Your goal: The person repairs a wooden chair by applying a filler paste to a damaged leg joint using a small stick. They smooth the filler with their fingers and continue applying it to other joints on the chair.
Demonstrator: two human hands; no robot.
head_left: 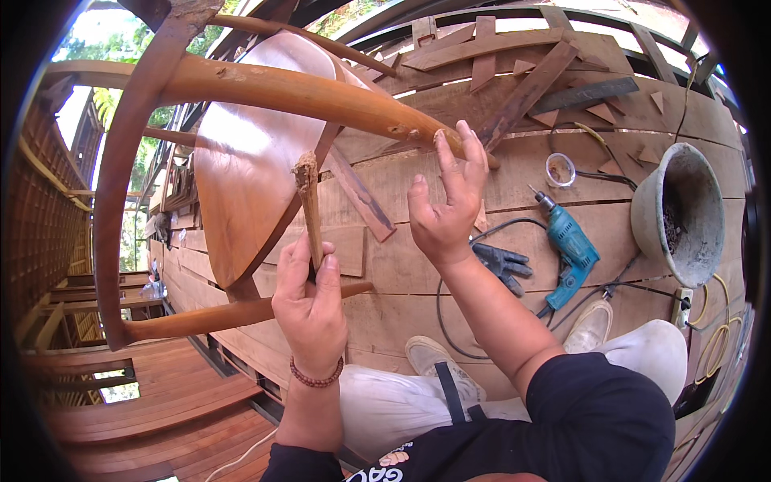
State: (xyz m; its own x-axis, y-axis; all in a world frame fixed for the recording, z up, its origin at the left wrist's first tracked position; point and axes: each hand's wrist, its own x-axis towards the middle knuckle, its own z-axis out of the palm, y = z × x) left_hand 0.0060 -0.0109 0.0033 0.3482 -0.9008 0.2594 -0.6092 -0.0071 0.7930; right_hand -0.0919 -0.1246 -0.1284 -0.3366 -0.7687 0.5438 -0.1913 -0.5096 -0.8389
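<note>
A wooden chair [273, 92] lies tipped over in front of me, its rounded seat [245, 169] turned sideways. My left hand [313, 301] is closed round a thin wooden stick [310, 205], held upright, with brown paste-like stuff on its top end. Fingers apart, my right hand [451, 193] is at the end of the upper chair leg [321, 100]. Its fingertips seem to touch the leg, and nothing is gripped in it. Small pale patches mark that leg. Below the seat, another leg [233, 317] stretches toward my left wrist.
A teal power drill [569, 249] with a black cord lies right of my right arm, near dark gloves [502, 265]. Beyond are a small clear cup [560, 170], a grey bucket [691, 217] and wood offcuts [526, 96]. A power strip [682, 308] lies by the bucket.
</note>
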